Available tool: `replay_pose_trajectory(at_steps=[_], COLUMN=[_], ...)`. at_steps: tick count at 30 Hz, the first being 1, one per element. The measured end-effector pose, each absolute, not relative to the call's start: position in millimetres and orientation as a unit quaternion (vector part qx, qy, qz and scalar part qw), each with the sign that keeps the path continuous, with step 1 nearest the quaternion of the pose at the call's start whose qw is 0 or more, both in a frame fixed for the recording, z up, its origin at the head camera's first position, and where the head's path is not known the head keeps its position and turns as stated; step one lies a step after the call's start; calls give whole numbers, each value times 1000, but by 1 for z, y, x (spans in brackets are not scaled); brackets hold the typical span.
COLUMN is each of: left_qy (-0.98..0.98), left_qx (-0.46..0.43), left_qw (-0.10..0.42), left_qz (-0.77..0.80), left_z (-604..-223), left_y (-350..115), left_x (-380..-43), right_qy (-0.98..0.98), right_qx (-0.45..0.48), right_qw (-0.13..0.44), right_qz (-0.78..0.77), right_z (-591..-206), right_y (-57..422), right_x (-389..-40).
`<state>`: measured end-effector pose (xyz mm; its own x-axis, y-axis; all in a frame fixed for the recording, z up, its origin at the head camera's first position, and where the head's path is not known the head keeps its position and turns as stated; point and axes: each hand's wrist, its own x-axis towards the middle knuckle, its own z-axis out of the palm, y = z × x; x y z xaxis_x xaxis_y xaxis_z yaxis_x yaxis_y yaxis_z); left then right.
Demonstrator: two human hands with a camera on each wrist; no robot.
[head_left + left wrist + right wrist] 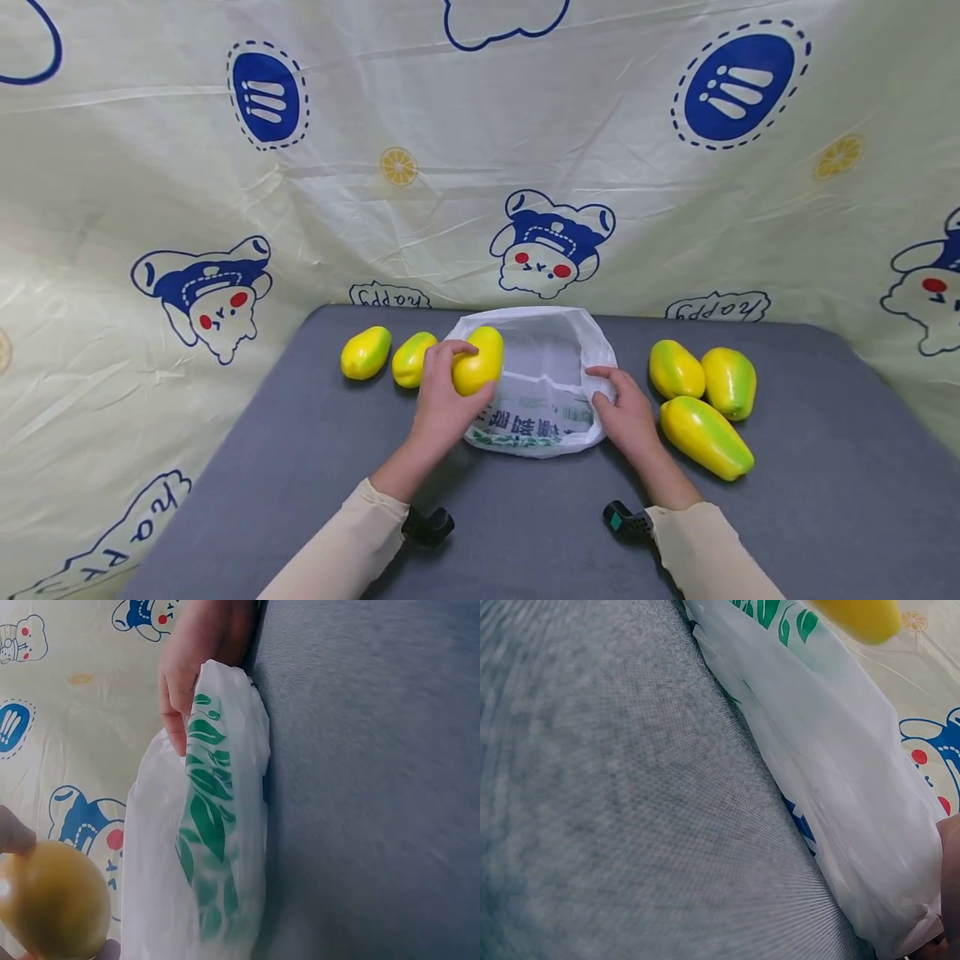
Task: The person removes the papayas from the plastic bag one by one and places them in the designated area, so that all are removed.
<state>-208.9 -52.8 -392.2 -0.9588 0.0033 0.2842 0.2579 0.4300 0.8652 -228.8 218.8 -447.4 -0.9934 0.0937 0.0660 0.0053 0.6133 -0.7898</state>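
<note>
My left hand [444,398] grips a yellow-green papaya [480,360] above the left side of a white plastic bag [540,450]. The bag lies open-mouthed on the table, with dark print and green leaf shapes on it. At the bag's right rim, my right hand [626,412] pinches the plastic between thumb and fingers. In the left wrist view the held papaya [56,900] is beside the bag [161,847], clear of its wall. The right wrist view shows the bag's side [832,765] and only a sliver of the right hand [950,881].
Two papayas, one at the far left [366,353] and one nearer the bag [413,360], lie left of it. Three more, a left one [676,369], a right one [729,382] and a long front one [707,437], cluster at right. A printed curtain [420,233] hangs behind the grey table [525,525].
</note>
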Motion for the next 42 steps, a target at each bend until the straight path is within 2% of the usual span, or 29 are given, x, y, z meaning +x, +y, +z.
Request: replay_pose_trajectory(at_steps=[10, 29, 34, 42], left_qy=[-831, -803, -804, -800], left_qx=[-62, -5, 29, 69], left_qw=[160, 246, 246, 211], left_qz=[-529, -543, -540, -558], left_z=[-401, -419, -424, -431], left_y=[-88, -131, -142, -153], left_x=[-189, -182, -184, -191], right_qy=[-897, -898, -900, -901], right_qx=[-32, -32, -33, -26], right_qw=[44, 47, 45, 48], right_qz=[438, 436, 433, 430], right_z=[-448, -450, -449, -449], right_y=[218, 220, 220, 221], right_x=[-229, -230, -230, -230])
